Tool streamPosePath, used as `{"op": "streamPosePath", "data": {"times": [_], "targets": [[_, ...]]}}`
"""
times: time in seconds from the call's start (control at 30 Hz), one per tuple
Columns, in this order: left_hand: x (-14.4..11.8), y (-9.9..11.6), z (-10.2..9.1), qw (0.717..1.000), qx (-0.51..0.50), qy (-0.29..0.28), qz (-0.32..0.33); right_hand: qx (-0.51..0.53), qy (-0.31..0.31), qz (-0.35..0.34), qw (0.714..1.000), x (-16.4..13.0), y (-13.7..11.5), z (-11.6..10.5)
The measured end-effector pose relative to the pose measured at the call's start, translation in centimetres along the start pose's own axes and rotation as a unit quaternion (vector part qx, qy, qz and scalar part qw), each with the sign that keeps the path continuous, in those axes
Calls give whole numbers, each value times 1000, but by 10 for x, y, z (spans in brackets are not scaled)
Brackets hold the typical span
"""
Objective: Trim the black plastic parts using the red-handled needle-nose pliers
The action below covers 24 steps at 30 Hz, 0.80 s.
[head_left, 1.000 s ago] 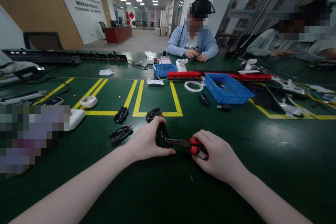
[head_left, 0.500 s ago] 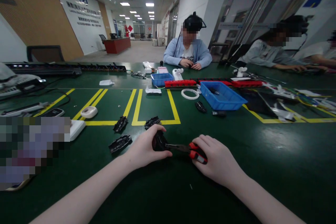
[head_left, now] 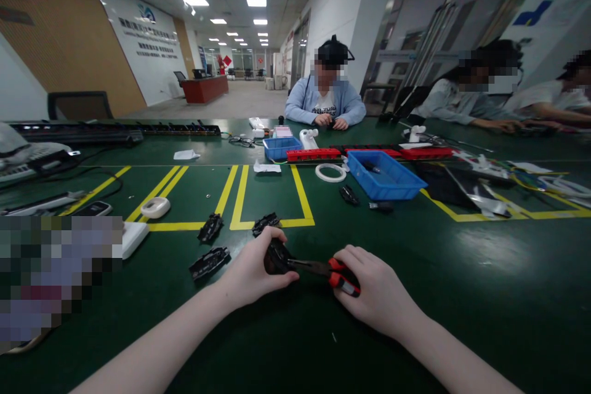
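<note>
We find the left hand (head_left: 252, 271) grasping a black part (head_left: 276, 257) on the green table (head_left: 462, 271); right hand (head_left: 376, 292) clamps red-handled pliers (head_left: 323, 269) into it. A slipping nose could, we judge, nick the left thumb.

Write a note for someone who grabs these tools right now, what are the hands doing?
Left hand: wrapped around a black part, pressing it to the table.
Right hand: gripping red-handled pliers; their nose meets the black part.
Nearby: three more black parts lie loose left of the hands, along the yellow lines. A blue bin and a white ring sit farther back.
Done: part and pliers are both in hand and brought together.
Left: whatever the pliers do at the part; I cannot tell how far along that is. The three loose parts lie untouched.
</note>
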<state>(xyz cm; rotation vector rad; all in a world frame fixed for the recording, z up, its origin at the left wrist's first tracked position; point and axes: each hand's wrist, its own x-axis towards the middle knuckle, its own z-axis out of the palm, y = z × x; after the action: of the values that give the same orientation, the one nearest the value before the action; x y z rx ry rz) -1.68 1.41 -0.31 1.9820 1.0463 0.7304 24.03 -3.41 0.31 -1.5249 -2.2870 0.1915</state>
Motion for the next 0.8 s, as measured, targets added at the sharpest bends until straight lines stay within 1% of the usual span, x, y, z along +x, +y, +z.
{"op": "streamPosePath", "data": {"times": [0.33, 0.5, 0.67, 0.8], "targets": [[-2, 2, 0, 999, 25, 21, 23, -6, -6, 5, 1000, 1, -7, -8], [-2, 4, 0, 999, 34, 29, 23, -4, -4, 9, 1000, 2, -8, -9], [-4, 7, 0, 999, 30, 32, 27, 4, -3, 16, 1000, 0, -9, -9], [-3, 3, 0, 999, 9, 30, 37, 9, -3, 17, 1000, 0, -9, -9]]}}
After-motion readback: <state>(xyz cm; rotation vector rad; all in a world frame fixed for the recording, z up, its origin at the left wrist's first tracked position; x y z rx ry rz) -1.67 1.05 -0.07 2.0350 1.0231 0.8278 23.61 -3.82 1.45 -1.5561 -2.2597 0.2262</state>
